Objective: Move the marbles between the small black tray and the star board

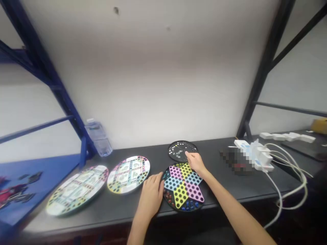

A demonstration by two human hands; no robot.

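Note:
A round black Chinese checkers board with a pink, yellow and light blue star lies near the table's front edge. Red and dark blue pieces sit in its near margins. My left hand rests at the board's left rim, fingers stretched out and holding nothing that I can see. Behind the board is a round black disc with small white marks or pieces on it. My right hand is closed over the gap between disc and board, its fingertips at the disc's near right side; whatever they hold is hidden.
Two round printed boards, the nearer-to-me one and another, lie to the left. A clear plastic bottle stands against the wall. On the right are a white power strip, looped cables and a blurred-out dark object.

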